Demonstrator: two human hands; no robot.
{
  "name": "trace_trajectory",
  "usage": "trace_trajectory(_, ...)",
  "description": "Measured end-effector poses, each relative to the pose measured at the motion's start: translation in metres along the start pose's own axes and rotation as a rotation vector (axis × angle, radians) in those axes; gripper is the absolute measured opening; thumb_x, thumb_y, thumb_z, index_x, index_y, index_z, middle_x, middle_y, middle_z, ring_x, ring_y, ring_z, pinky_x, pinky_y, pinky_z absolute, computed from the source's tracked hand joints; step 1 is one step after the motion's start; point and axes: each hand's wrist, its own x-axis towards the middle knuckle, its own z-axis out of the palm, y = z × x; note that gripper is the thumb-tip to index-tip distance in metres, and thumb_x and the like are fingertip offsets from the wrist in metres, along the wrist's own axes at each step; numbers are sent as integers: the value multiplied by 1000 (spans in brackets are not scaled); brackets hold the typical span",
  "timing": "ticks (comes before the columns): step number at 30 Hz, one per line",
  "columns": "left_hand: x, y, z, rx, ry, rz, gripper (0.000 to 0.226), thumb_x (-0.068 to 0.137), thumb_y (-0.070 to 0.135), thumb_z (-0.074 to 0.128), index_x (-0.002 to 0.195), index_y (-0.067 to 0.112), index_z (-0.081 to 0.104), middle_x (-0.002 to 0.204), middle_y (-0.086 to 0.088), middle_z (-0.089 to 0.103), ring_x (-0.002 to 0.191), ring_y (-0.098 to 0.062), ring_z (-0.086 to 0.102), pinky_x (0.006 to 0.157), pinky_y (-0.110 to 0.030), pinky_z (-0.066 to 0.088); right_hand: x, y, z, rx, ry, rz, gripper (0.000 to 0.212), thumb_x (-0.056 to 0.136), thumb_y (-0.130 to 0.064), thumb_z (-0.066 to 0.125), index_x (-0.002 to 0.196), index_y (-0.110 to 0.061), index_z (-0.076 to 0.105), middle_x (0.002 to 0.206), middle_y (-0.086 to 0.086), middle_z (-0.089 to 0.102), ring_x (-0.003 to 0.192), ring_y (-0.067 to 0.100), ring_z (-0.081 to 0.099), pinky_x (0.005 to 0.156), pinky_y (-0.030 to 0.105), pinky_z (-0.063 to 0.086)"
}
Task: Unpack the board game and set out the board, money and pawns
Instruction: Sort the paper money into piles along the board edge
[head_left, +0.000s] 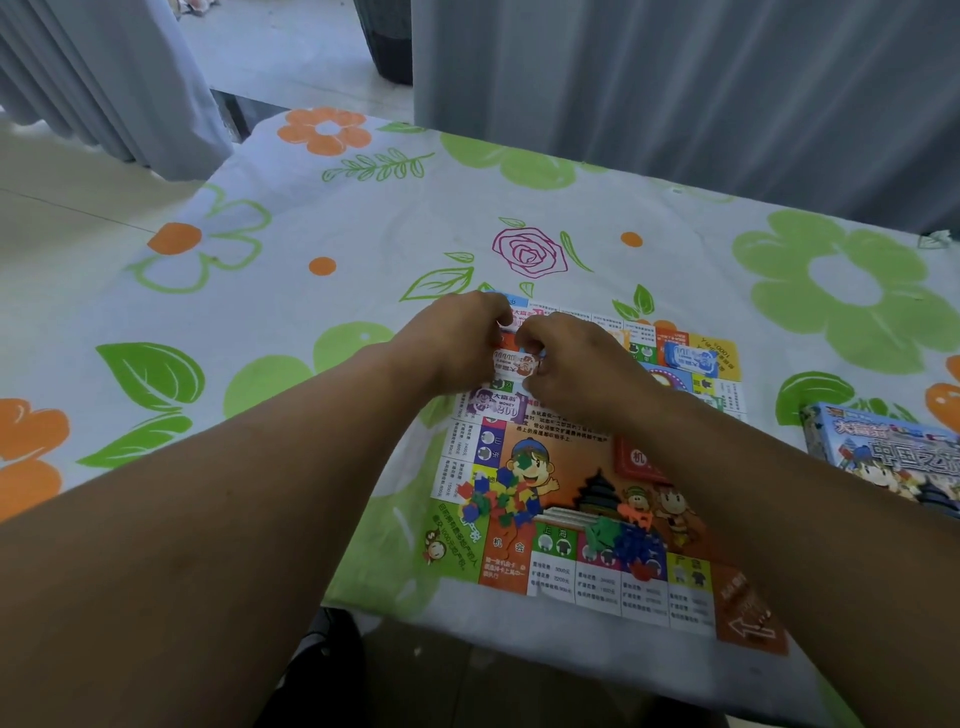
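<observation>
**A:** Where is everything right now?

**B:** The game board lies open and flat on the flowered tablecloth, with its near right corner close to the table's front edge. Money is already on it. There is a purple banknote by the left border and a blue stack of notes at the far right. The game box sits off to the right, apart from the board.

**A:** And the hands?

**B:** Both are curled in narrow at the far left of the board. The left hand and right hand nearly touch, and both seem to pinch the orange banknotes between them. I'd say the person is sorting or laying down money, though the fingertips are partly hidden.

**A:** What could go wrong?

**B:** The forearms, mostly. The right one crosses just above the red card deck and passes near the green and blue pieces. The mixed pile of small coloured pieces lies between the two arms. If a wrist drops as the hands pull back, it could scatter the loose pieces — they look light and would be slow to gather up.

**A:** Anything else?

**B:** The notes look thin, so two could cling together and go down as one. The board also looks like a light sheet — a sideways drag could slide it toward the edge with everything on it.
</observation>
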Motion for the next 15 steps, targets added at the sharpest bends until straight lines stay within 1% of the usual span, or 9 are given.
trace_trajectory(5, 1, 0, 0, 15, 3, 2, 54, 83, 12, 73, 132, 19, 53, 122, -3, 65, 102, -21, 62, 75, -28, 50, 0, -1, 0, 6, 7, 7, 31, 88, -12, 67, 118, -14, 59, 111, 6, 60, 91, 19, 51, 73, 29, 39)
trace_trajectory(12, 2, 0, -1, -9, -16, -9, 54, 82, 13, 75, 131, 19, 53, 121, -3, 65, 101, -21, 63, 78, -30, 53, 1, 1, 1, -2, 12, 7, 32, 88, -12, 67, 118, -14, 59, 112, 6, 59, 90, 18, 50, 73, 28, 37)
trace_trajectory(15, 2, -2, -1, -18, -19, -9, 56, 79, 12, 77, 130, 18, 54, 121, -2, 65, 101, -21, 62, 79, -31, 53, 1, 1, 2, -3, 14, 0, 32, 88, -12, 67, 119, -13, 59, 112, 7, 60, 91, 19, 51, 73, 28, 39)
